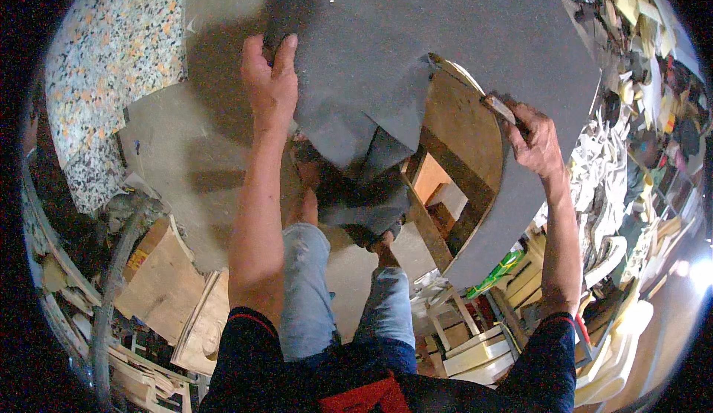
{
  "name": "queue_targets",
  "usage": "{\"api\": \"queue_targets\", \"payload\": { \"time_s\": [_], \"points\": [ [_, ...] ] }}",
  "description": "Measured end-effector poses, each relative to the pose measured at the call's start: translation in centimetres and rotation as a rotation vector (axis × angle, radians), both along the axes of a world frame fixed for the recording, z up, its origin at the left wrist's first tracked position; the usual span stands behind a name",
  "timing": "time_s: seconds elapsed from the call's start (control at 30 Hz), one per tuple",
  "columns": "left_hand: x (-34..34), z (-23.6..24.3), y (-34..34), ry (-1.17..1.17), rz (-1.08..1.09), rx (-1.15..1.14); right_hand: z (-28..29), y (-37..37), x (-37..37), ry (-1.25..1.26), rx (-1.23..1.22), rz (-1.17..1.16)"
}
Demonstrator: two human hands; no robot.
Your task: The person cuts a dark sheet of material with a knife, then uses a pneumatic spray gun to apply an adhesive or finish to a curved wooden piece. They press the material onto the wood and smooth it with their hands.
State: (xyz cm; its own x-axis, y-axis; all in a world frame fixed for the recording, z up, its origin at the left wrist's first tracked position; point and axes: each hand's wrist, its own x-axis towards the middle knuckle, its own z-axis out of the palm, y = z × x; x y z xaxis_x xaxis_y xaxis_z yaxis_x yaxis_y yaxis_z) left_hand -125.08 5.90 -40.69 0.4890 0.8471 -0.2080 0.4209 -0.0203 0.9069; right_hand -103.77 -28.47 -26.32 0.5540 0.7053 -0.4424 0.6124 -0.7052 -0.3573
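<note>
Grey sheet [356, 34], spread before the person, bordering a curved wooden frame [462, 112]; the left hand [269, 82] pinches the sheet's left edge; the right hand [536, 144] clasps a short flat tool [500, 108] at the frame's rim; a speckled slab [119, 34] lies farther left.

No words, labels, numbers or signs can be read anywhere here.

Grey flr [345, 279], brt light [702, 275] at far R
</note>
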Motion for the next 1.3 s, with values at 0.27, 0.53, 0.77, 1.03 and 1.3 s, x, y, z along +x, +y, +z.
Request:
{"api": "queue_targets", "payload": {
  "time_s": [0.27,0.53,0.77,1.03,1.3],
  "points": [
    [-0.9,1.1,0.5,-0.091,-0.271,-0.220,0.8,0.3,1.3,-0.013,-0.023,0.041],
    [-2.6,1.2,1.6,-0.033,-0.348,-0.652,0.5,0.6,1.9,-0.070,0.044,0.133],
    [-2.5,0.4,-0.8,-0.150,-0.226,-0.396,1.0,0.8,1.8,0.005,0.000,0.052],
    [-2.1,0.4,-1.1,-0.075,-0.162,-0.257,-0.3,2.3,1.4,-0.011,0.101,0.053],
    [-2.3,-0.4,-1.6,-0.006,-0.112,-0.135,-1.0,3.9,1.0,-0.033,0.092,0.114]
  ]
}}
